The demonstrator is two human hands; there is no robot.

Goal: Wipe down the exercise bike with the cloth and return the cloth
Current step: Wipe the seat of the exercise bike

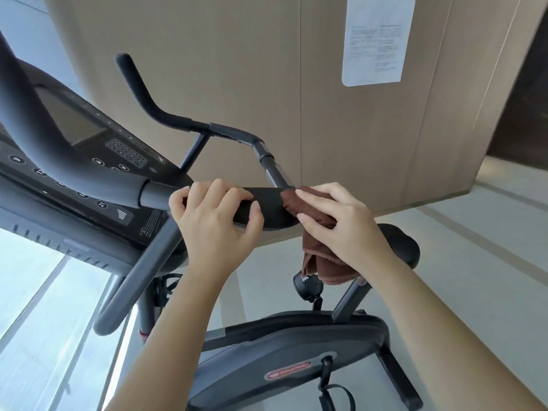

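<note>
The black exercise bike stands below me, its handlebar crossing the middle of the view. My left hand is wrapped around the padded black grip of the handlebar. My right hand presses a brown cloth around the end of that same grip, just right of my left hand. The cloth's loose end hangs down below my right wrist. The black saddle shows partly behind my right forearm.
A dark console with a screen and buttons fills the left. Beige wall panels rise close behind the handlebar, with a white paper notice at the upper right. Bright windows lie at lower left, pale floor at right.
</note>
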